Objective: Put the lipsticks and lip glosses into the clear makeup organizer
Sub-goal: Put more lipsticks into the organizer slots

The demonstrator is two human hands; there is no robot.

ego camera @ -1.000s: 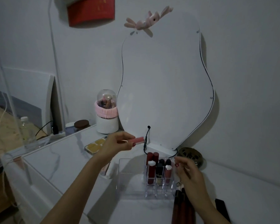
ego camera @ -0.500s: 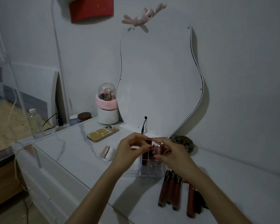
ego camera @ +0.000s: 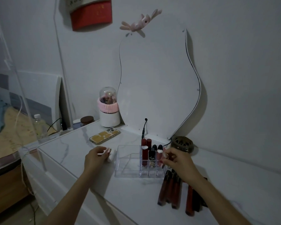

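Standing lipsticks [ego camera: 148, 151]: upright in the small cells at the right end of the clear makeup organizer [ego camera: 128, 161]; red, black and pink tubes, some with white caps.
Organizer: on the white marble-look tabletop [ego camera: 68, 148], at 6 o'clock from the wavy mirror [ego camera: 156, 82]; its wide left compartments hold nothing visible.
Right hand [ego camera: 179, 161]: at the organizer's 3 o'clock edge, fingers curled and pinching a pink tube [ego camera: 162, 154] that stands at the rightmost cells; how deep it sits cannot be told.
Left hand [ego camera: 94, 158]: at 9 o'clock from the organizer, fingers curled round a pink-and-white tube [ego camera: 106, 151] lying on the tabletop, touching a white oval object [ego camera: 112, 155].
Lip glosses [ego camera: 169, 187]: several dark red tubes lying side by side at 5 o'clock from the organizer, partly under the right forearm.
Phone [ego camera: 105, 135]: face down in a yellow case, at 11 o'clock from the organizer.
Brush holder [ego camera: 109, 109]: white, with a clear dome and pink band, left of the mirror.
Bronze dish [ego camera: 182, 143]: at 2 o'clock from the organizer.
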